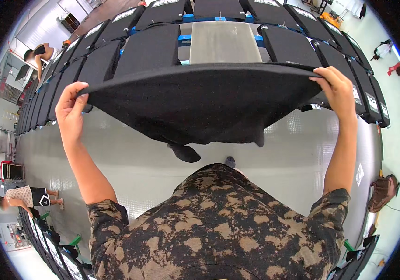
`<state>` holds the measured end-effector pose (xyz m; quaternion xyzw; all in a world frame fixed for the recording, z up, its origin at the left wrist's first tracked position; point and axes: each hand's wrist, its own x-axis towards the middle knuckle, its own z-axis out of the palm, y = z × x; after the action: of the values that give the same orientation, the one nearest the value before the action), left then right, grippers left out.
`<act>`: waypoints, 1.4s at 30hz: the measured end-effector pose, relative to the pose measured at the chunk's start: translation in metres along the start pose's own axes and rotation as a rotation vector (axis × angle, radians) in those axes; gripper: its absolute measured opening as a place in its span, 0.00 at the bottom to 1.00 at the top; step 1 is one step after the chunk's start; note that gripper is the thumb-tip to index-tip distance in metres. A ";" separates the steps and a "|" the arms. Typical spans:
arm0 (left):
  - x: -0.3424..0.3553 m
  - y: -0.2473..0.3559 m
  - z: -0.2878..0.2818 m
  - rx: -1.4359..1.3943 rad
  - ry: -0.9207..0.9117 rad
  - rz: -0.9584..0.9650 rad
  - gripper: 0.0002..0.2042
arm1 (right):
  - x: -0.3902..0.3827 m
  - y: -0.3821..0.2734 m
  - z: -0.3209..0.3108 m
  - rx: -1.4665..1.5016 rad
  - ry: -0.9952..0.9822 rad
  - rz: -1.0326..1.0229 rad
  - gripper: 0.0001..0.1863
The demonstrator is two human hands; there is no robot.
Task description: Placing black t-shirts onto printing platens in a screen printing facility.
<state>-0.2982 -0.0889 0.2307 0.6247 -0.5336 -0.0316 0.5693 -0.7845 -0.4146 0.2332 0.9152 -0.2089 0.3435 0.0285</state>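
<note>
A black T-shirt (200, 102) is stretched wide in the air in front of me, its upper edge pulled nearly straight. At its left corner, my left hand (71, 109) pinches the cloth between thumb and fingers. On the opposite side my right hand (337, 91) is closed on the other corner. The lower part of the shirt sags, and a sleeve-like flap (184, 152) dangles from it. Just beyond the cloth lies a bare grey board (224, 42), its near end hidden behind the shirt.
Boards covered in black cloth flank the bare one, such as a left one (148, 46) and a right one (289, 44). Blue supports (185, 40) show between them. Two people stand at the left, one far (43, 53), one nearer (27, 196). A brown bag (382, 192) is at right.
</note>
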 end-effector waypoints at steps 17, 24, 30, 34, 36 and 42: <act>0.027 -0.021 0.032 -0.780 -0.289 -0.263 0.15 | -0.029 0.012 -0.040 -0.075 -0.162 -0.105 0.15; 0.002 -0.060 0.075 -0.098 -0.730 -0.209 0.12 | -0.072 0.051 0.010 -0.002 -0.244 0.159 0.07; -0.019 -0.108 0.097 -0.107 -0.645 -0.454 0.05 | -0.107 0.072 0.031 0.264 -0.245 0.333 0.06; -0.062 -0.181 0.146 0.271 -0.752 -0.494 0.11 | -0.158 0.082 0.108 0.124 -0.417 0.233 0.05; -0.079 -0.223 0.175 0.372 -0.960 -0.569 0.15 | -0.186 0.089 0.160 -0.031 -0.388 0.116 0.04; -0.064 -0.279 0.241 0.382 -0.815 -1.011 0.16 | -0.197 0.152 0.273 0.215 -0.685 0.615 0.12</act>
<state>-0.3056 -0.2674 -0.0980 0.8253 -0.3439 -0.4322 0.1172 -0.8108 -0.5353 -0.1156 0.8693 -0.4308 0.0339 -0.2401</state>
